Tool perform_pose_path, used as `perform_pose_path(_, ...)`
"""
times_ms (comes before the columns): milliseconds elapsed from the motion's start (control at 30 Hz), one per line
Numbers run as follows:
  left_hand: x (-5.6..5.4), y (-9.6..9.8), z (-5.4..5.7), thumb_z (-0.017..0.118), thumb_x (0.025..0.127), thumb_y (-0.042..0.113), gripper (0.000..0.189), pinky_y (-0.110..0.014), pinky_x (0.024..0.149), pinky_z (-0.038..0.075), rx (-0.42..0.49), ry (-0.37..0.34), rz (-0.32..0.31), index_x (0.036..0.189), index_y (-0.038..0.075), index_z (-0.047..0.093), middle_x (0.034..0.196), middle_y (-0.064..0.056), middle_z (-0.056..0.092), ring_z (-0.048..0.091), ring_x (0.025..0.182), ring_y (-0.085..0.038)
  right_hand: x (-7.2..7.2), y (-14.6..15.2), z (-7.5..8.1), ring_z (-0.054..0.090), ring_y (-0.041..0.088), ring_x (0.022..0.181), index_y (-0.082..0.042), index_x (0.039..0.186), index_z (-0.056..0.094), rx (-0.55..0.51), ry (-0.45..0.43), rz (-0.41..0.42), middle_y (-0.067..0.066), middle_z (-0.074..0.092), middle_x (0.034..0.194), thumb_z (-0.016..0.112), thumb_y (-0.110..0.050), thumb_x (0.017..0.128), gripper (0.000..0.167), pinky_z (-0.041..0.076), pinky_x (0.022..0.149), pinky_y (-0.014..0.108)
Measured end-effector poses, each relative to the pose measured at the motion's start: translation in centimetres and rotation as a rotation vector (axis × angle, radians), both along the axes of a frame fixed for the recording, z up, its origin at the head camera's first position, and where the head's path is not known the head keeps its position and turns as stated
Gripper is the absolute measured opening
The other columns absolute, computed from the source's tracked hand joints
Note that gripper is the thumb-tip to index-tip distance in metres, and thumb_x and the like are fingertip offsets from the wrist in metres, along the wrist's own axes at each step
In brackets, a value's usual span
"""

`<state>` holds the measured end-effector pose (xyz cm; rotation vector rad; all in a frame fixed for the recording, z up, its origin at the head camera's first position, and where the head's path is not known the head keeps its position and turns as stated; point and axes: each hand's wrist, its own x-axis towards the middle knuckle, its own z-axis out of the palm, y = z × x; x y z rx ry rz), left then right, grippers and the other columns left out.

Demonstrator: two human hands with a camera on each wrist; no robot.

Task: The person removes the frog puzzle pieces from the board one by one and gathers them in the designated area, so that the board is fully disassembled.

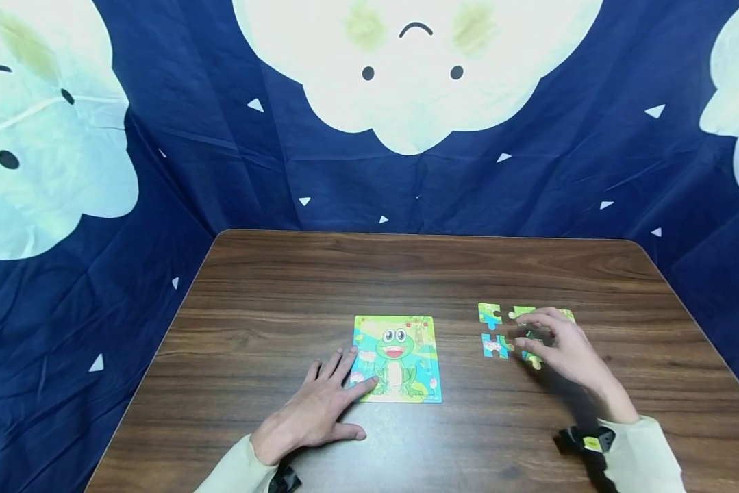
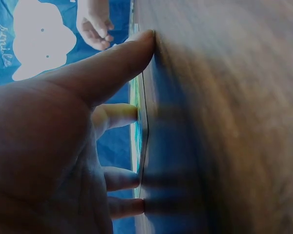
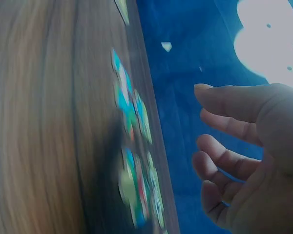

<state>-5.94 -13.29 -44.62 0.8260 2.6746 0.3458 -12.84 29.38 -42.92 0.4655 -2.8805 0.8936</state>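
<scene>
A square frog picture board (image 1: 427, 356) lies flat on the wooden table. My left hand (image 1: 320, 411) rests beside and over its left edge with fingers spread, the index fingertip on the picture's lower left and the thumb on the wood. To the right lie several loose jigsaw pieces, among them a green-and-blue corner piece (image 1: 488, 313) and a blue-and-pink piece (image 1: 491, 347). Over the right-hand pieces hovers my right hand (image 1: 560, 346), fingers loosely bent and nothing held between them. It hides part of those pieces; in the right wrist view the pieces (image 3: 136, 195) lie below the hand.
The brown wooden table (image 1: 270, 294) has rounded far corners. Behind and beside it hangs a dark blue cloth (image 1: 357, 178) printed with white clouds and small triangles. A strap with a small device (image 1: 591, 441) sits on the right wrist.
</scene>
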Motion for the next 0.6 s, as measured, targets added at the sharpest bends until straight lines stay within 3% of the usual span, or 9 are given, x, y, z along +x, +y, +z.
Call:
perform_pose_path(167,0.0,0.0,0.1,0.069,0.085,0.059,0.075,-0.072,0.109,0.029,-0.001,-0.003,-0.003,0.151,0.031,0.045,0.165,-0.025,0.021,0.025,0.15,-0.049,-0.3,-2.6,-0.6,0.063,0.019,0.105,-0.014,0.112,0.074,-0.015,0.008,0.085,0.002,0.068,0.114,0.077,-0.015,0.087,0.025,0.052,0.083,0.036)
perform_pose_path(467,0.0,-0.1,0.0,0.07,0.085,0.057,0.075,-0.072,0.108,0.03,0.014,0.011,-0.006,0.15,0.031,0.044,0.164,-0.025,0.023,0.027,0.149,-0.049,-0.5,-7.6,-0.7,0.065,0.024,0.105,-0.011,0.115,0.072,-0.076,-0.016,0.214,0.002,0.067,0.114,0.076,-0.014,0.088,0.028,0.053,0.088,0.043)
perform_pose_path(600,-0.1,-0.1,0.1,0.07,0.085,0.057,0.074,-0.071,0.108,0.03,0.021,0.013,-0.008,0.15,0.031,0.045,0.164,-0.025,0.024,0.028,0.148,-0.049,-0.3,-9.9,-0.8,0.063,0.022,0.104,-0.012,0.116,0.072,-0.08,-0.061,0.249,0.001,0.066,0.115,0.076,-0.014,0.088,0.028,0.051,0.086,0.039)
